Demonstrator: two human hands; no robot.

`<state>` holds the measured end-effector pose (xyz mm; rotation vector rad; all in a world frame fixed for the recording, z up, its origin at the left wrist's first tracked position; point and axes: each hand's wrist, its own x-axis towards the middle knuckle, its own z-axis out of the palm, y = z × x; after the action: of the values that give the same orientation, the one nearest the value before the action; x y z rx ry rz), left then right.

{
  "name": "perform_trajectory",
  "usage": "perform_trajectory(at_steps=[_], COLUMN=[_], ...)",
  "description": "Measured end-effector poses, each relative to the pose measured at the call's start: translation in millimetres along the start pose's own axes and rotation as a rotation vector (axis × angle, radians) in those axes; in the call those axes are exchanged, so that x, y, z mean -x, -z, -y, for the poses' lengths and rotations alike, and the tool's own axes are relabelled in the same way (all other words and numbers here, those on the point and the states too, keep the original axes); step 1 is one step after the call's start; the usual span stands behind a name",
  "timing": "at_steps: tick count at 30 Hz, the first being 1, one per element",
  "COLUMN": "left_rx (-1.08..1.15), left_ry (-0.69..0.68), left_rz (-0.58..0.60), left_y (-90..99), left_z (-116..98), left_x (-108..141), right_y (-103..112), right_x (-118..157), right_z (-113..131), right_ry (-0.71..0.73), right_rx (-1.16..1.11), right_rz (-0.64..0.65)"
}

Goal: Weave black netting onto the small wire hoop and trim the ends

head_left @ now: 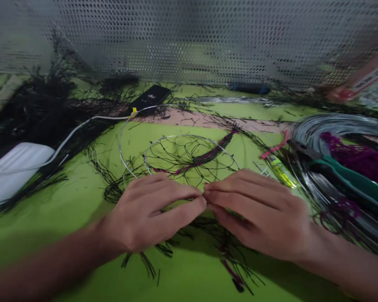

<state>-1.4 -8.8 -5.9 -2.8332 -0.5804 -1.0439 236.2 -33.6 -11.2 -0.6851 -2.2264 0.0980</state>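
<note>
Frame centre: left hand [151, 212] & right hand [255, 209], fingertips pinched together on near rim of round silver wire hoop w/ black netting [190, 157], flat on green tabletop [66, 209]. Green-handled pliers [343, 176] at right.

Both hands rest low over the green tabletop [66, 209]. The left hand [148, 214] and right hand [258, 209] meet fingertip to fingertip at the near edge of a wire ring [164, 140] strung with black netting [189, 157] — what the grip pinches is too small to tell. A purple cord [204, 157] crosses the ring. To the right lie coiled wire [334, 126] and green-handled pliers [349, 178]. A white cable [82, 126], a black phone [151, 98] and loose black mesh [44, 109] lie at left — perforated metal sheet [208, 37] behind.
</note>
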Motion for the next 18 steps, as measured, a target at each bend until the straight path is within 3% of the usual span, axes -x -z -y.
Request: perform_trajectory(at_steps=[5,9,15,18], left_rx=[0.031,0.076,0.029,0.022], left_ry=[-0.084,-0.051,-0.098,-0.043], left_rz=[-0.021,0.025,-0.018,-0.039], left_y=[2.9,9.2,6.4,4.8], left_z=[0.7,-2.4,1.3,0.9], left_x=[-0.8,-3.0,-2.9,-4.8], right_y=[1.4,4.4,5.4,4.2], right_x=[-8.1,-8.9,-9.3,-8.2], right_z=[-1.0,1.1,3.8,3.5], right_ry=[-0.15,-0.219,-0.204,-0.156], right_rx=[-0.149,-0.182,-0.137,-0.088], right_rz=[0.093,0.142,0.144,0.103])
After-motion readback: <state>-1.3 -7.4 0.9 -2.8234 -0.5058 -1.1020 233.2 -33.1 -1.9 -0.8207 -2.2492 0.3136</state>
